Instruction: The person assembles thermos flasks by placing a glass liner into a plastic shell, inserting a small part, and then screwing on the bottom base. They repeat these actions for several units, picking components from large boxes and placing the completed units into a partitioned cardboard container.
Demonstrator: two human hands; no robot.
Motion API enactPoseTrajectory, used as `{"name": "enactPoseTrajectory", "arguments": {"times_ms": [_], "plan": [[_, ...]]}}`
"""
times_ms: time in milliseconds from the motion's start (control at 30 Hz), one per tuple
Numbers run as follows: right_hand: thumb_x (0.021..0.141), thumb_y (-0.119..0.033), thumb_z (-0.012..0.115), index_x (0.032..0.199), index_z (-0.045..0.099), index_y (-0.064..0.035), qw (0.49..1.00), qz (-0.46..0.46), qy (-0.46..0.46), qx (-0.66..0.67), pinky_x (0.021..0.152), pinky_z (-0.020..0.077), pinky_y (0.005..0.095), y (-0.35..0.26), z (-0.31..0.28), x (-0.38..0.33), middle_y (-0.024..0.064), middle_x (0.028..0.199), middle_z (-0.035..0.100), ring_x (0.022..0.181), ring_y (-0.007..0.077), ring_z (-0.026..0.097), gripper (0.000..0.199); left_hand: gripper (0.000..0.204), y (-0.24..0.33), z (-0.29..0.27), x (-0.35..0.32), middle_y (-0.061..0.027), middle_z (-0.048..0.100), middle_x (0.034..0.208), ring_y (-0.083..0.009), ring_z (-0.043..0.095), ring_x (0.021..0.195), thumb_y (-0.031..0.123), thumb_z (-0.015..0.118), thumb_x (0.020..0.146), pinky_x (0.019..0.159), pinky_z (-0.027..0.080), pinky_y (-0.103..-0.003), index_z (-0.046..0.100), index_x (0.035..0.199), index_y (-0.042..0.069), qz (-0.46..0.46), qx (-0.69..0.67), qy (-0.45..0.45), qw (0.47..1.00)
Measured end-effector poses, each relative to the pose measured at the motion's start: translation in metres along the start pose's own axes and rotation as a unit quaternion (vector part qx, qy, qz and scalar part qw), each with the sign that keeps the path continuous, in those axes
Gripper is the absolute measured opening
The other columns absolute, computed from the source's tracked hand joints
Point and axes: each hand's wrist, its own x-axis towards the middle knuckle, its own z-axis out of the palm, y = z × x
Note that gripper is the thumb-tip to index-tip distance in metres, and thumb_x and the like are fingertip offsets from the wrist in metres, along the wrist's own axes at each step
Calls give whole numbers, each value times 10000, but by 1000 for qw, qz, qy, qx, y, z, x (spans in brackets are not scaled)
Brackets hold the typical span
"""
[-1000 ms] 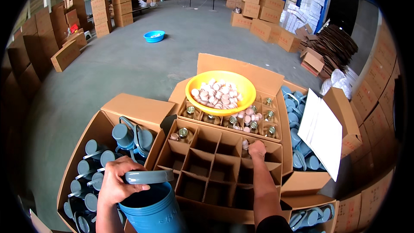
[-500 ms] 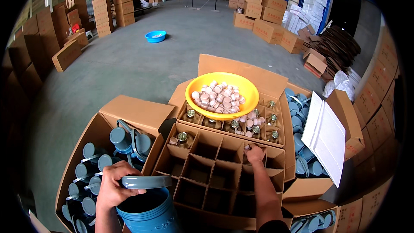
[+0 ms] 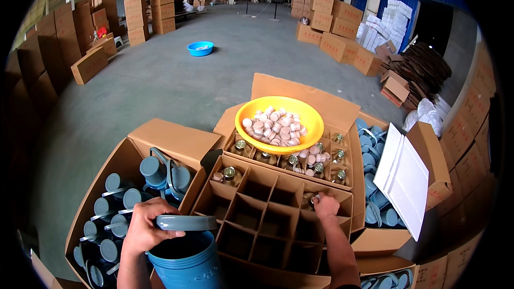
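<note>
My left hand (image 3: 143,227) is closed on the broad grey-blue handle (image 3: 186,222) of a blue flask shell (image 3: 184,261), whose open mouth faces up. The shell stands tilted at the near left of a divided cardboard box (image 3: 258,241). My right hand (image 3: 326,207) reaches into a compartment at that box's far right. Its fingers are pinched together beside a glass bottle (image 3: 308,201); what they hold is mostly hidden. Another glass bottle (image 3: 229,173) with a silvery top stands in the far left compartment, next to a pinkish cap (image 3: 218,176).
A yellow basin (image 3: 243,126) of pinkish caps (image 3: 276,127) rests on a second divided box of glass bottles. Boxes of blue lidded flasks (image 3: 134,198) flank it left and right. A white board (image 3: 399,176) leans on the right one. A blue basin (image 3: 200,49) sits on the floor.
My right hand has shifted slightly nearer within the far right part of the divided box. The left hand still grips the flask shell's handle. The view has tilted a little.
</note>
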Motion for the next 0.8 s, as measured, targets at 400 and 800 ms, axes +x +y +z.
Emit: {"name": "enactPoseTrajectory", "arguments": {"times_ms": [400,800], "plan": [[875,-415,573,1009,633,-119,991,-117,-58,14,760,523,438,-15,38,33,196,1017,594,876,338,640,331,305,-8,8,7,-78,638,737,-207,619,687,133,858,562,635,485,-302,685,788,24,-9,41,-9,999],[607,-79,768,1404,384,-231,996,-59,-13,68,893,489,440,-10,-10,16,198,1100,602,1023,374,596,898,389,-54,7,9,-112,630,1060,-216,602,978,328,563,913,887,475,-359,553,1149,18,-148,-440,284,839]]}}
